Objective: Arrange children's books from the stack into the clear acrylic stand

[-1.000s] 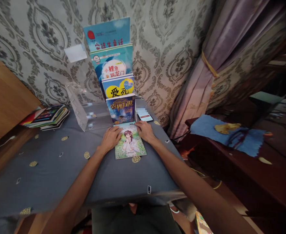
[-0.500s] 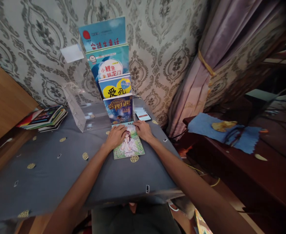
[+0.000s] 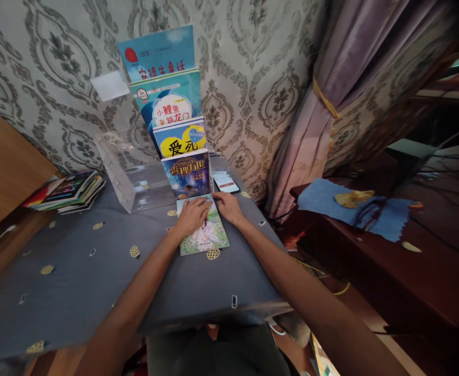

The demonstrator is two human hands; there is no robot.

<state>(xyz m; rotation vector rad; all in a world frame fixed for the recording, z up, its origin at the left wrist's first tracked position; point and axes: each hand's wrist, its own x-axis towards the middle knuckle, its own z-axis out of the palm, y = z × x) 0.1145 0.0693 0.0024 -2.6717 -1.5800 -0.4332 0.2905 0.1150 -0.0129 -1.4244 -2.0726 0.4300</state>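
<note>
The left hand [image 3: 193, 215] lay flat on one thin book [image 3: 208, 238]; I couldn't tell if the right hand [image 3: 229, 207] gripped. Clear plastic [image 3: 114, 169] held four books [image 3: 170, 109].

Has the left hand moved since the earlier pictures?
Yes. Judged against the upright dark blue book, the left hand has shifted to the right, from the left edge of the flat book to across its upper cover.

Wall [image 3: 248, 47]: moderately lit, dimmer rightward
Stand [image 3: 115, 172]: pale glare
Book [image 3: 203, 243]: evenly lit
Phone [image 3: 227, 186]: glowing, partly pixelated
Bench [image 3: 370, 271]: deep shadow
Tablecloth [image 3: 72, 282]: blurred lower left
</note>
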